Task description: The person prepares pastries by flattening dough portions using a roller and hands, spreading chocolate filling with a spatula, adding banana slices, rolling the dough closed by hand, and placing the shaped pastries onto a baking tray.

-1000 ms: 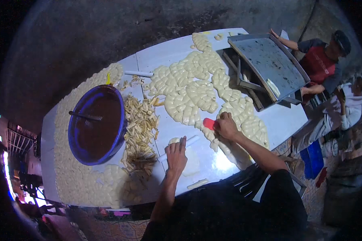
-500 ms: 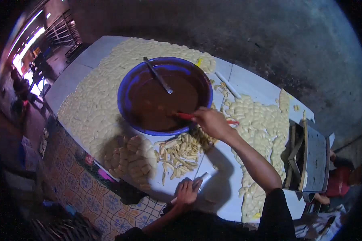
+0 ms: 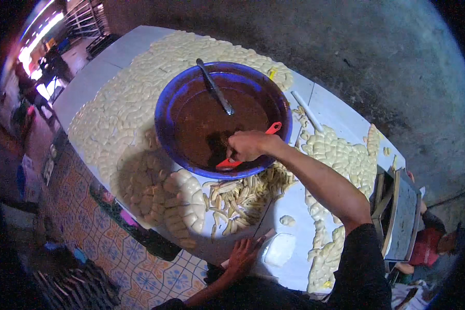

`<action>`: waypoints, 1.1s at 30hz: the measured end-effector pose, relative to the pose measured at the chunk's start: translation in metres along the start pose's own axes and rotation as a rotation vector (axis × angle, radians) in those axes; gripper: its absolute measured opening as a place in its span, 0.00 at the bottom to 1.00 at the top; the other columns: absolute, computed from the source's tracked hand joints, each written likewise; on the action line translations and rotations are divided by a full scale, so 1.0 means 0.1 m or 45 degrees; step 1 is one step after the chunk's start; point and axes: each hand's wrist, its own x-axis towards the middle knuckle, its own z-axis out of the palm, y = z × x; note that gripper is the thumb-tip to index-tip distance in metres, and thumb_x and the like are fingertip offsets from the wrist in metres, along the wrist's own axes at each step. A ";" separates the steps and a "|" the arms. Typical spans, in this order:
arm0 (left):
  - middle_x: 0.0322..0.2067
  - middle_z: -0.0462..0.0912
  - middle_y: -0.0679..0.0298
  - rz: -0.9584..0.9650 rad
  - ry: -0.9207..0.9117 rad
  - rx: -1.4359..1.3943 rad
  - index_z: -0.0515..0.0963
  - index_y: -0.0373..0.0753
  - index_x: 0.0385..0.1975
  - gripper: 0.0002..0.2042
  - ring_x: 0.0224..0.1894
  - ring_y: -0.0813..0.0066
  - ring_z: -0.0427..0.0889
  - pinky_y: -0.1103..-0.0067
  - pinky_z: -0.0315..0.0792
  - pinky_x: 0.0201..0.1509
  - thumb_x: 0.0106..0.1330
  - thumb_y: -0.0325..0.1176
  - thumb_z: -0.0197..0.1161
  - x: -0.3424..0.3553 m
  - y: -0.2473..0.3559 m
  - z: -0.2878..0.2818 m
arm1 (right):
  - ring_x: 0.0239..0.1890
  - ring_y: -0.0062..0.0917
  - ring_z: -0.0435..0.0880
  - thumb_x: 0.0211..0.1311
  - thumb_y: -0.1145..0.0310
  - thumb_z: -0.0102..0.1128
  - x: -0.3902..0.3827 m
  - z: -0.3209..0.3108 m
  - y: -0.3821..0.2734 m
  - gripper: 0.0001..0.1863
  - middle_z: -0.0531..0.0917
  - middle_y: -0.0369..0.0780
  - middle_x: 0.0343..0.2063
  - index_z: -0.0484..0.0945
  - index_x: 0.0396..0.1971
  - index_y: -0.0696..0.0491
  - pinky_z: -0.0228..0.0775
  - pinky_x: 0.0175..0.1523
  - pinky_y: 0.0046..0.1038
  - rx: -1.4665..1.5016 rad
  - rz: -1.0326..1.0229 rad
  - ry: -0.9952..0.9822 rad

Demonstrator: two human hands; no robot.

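My right hand [image 3: 249, 146] is closed round a red tool [image 3: 230, 164] over the near right part of a blue basin [image 3: 163, 150]. One red end points up toward the basin's right rim; its lower part shows below my fingers, and I cannot tell its kind. Brown liquid [image 3: 201, 124] fills much of the basin, and a metal spoon [image 3: 215, 88] leans in from the far rim. With fingers stretched out, my left hand [image 3: 241, 254] lies at the table's near edge. Beside it is a bright white squarish shape [image 3: 280, 249] I cannot make out.
Pale flattened pieces [image 3: 113, 108] cover much of the white table [image 3: 77, 101], with more at right [image 3: 341, 160]. Loose thin strips [image 3: 240, 199] lie before the basin. A white stick [image 3: 307, 110] rests to its right. A wooden-framed box [image 3: 400, 214] and another person [image 3: 430, 247] are at far right.
My right hand has moved left and slightly down with the red tool, which is now more tilted. My left hand's fingers are spread flatter. The whole view has shifted slightly.
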 end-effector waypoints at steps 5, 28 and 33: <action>0.48 0.75 0.52 0.153 0.005 0.107 0.66 0.44 0.71 0.30 0.52 0.51 0.74 0.58 0.71 0.55 0.65 0.33 0.57 -0.10 -0.21 0.31 | 0.27 0.32 0.85 0.64 0.65 0.60 -0.68 -0.23 0.27 0.13 0.87 0.43 0.27 0.86 0.43 0.55 0.77 0.32 0.36 0.480 -0.345 0.091; 0.38 0.72 0.56 -0.111 -0.024 0.202 0.74 0.41 0.63 0.28 0.45 0.56 0.74 0.63 0.68 0.52 0.60 0.30 0.67 0.05 -0.08 -0.26 | 0.50 0.49 0.76 0.61 0.70 0.62 -2.69 4.28 -1.69 0.33 0.71 0.52 0.58 0.65 0.67 0.55 0.78 0.50 0.48 0.204 0.686 1.131; 0.38 0.71 0.56 -0.115 -0.027 0.198 0.75 0.41 0.63 0.28 0.44 0.56 0.74 0.62 0.68 0.50 0.59 0.31 0.67 0.09 -0.12 -0.26 | 0.47 0.51 0.79 0.63 0.67 0.59 -2.97 3.91 -1.83 0.28 0.67 0.53 0.59 0.67 0.63 0.55 0.82 0.43 0.47 0.590 0.793 0.649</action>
